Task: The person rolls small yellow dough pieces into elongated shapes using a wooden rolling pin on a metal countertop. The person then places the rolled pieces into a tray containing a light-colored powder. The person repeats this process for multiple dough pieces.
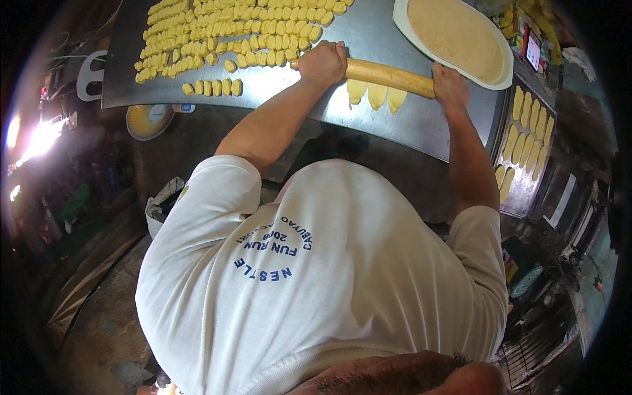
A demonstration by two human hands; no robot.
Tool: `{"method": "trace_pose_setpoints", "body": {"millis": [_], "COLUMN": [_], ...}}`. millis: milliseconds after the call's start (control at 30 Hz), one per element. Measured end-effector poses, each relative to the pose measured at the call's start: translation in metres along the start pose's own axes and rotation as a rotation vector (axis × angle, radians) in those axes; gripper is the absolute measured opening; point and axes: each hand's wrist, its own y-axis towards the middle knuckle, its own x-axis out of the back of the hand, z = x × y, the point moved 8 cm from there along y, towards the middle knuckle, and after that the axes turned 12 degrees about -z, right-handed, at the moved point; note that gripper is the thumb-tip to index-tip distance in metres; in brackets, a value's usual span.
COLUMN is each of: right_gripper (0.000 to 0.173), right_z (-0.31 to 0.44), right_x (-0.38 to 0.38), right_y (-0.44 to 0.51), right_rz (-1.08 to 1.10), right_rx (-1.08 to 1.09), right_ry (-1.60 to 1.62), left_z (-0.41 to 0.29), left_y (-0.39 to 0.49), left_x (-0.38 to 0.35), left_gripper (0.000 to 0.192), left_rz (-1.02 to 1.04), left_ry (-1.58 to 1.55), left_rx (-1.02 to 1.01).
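Observation:
A wooden rolling pin [390, 78] lies across several flattened pieces of yellow dough [377, 96] on the metal table [276, 103]. My left hand [322, 61] is closed around the pin's left end, close to the rows of small dough pieces. The right end is gripped by my right hand [450, 88], just below an oval tub [506, 74] of pale crumb-like powder. Lower tips of three dough strips show beneath the pin; the rest of them is hidden under it.
Rows of small yellow dough pieces [256, 42] cover the table's far left, with a short row [212, 88] nearer me. At right, a metal baking tray [518, 190] holds flat dough strips. A lit phone [533, 48] stands beyond the tub. A round container [148, 123] sits below the table's edge.

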Motion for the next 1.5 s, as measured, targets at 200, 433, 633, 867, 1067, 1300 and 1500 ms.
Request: {"method": "trace_pose_setpoints", "body": {"millis": [200, 433, 633, 867, 1067, 1300, 1500], "right_gripper": [0.060, 0.059, 0.058, 0.047, 0.034, 0.031, 0.033], "right_z": [-0.011, 0.000, 0.001, 0.000, -0.008, -0.007, -0.008], "right_x": [-0.004, 0.008, 0.018, 0.017, -0.006, 0.003, -0.003], "right_y": [0.003, 0.003, -0.009, -0.062, -0.119, -0.153, -0.174], "right_rz": [-0.089, -0.186, -0.194, -0.270, -0.231, -0.382, -0.332], "right_rx": [-0.030, 0.103, 0.179, 0.275, 0.174, 0.355, 0.359], "right_ry": [-0.035, 0.048, 0.045, -0.012, 0.134, 0.122, 0.056], "left_z": [0.002, 0.004, -0.011, 0.005, 0.014, 0.014, 0.013], "left_y": [0.005, 0.031, 0.043, 0.002, -0.056, -0.100, -0.126], "left_x": [-0.006, -0.003, 0.009, 0.013, 0.015, 0.018, 0.029], "left_gripper": [0.058, 0.069, 0.073, 0.068, 0.046, 0.037, 0.034], "left_rz": [0.107, 0.176, 0.146, 0.194, -0.005, -0.034, -0.071], "left_ry": [0.002, 0.023, 0.063, 0.043, -0.060, 0.000, -0.038], "left_rx": [0.077, 0.180, 0.126, 0.043, 0.020, -0.180, -0.192]}}
